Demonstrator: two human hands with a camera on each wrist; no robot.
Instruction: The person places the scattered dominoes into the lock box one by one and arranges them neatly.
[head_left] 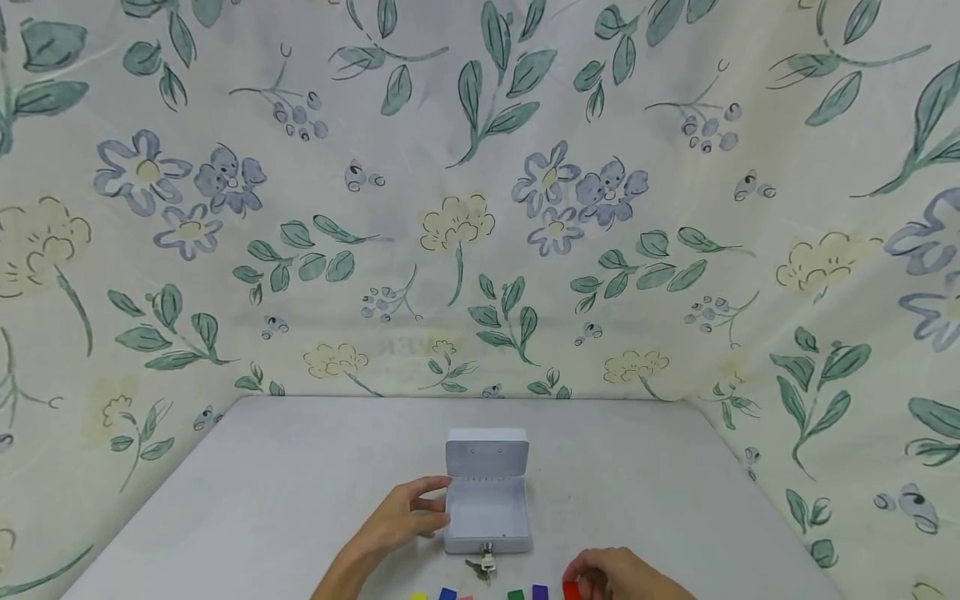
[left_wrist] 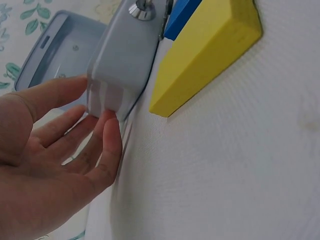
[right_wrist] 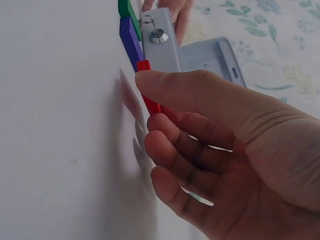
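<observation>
Beside the open box, left hand touching it, fingers apart, the right hand pinches a red block — likely light, stiff, best held across its faces.

Red block: partly hidden by the right hand
Yellow block: cut by head view's lower edge
Pink piece: mere sliver there

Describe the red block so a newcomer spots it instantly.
On the white table, find the open metal box with a lock on its front. Near its front right corner, the right hand pinches the red block, just right of the purple block. Among the coloured blocks, it's the only red one and the only one held.
</observation>
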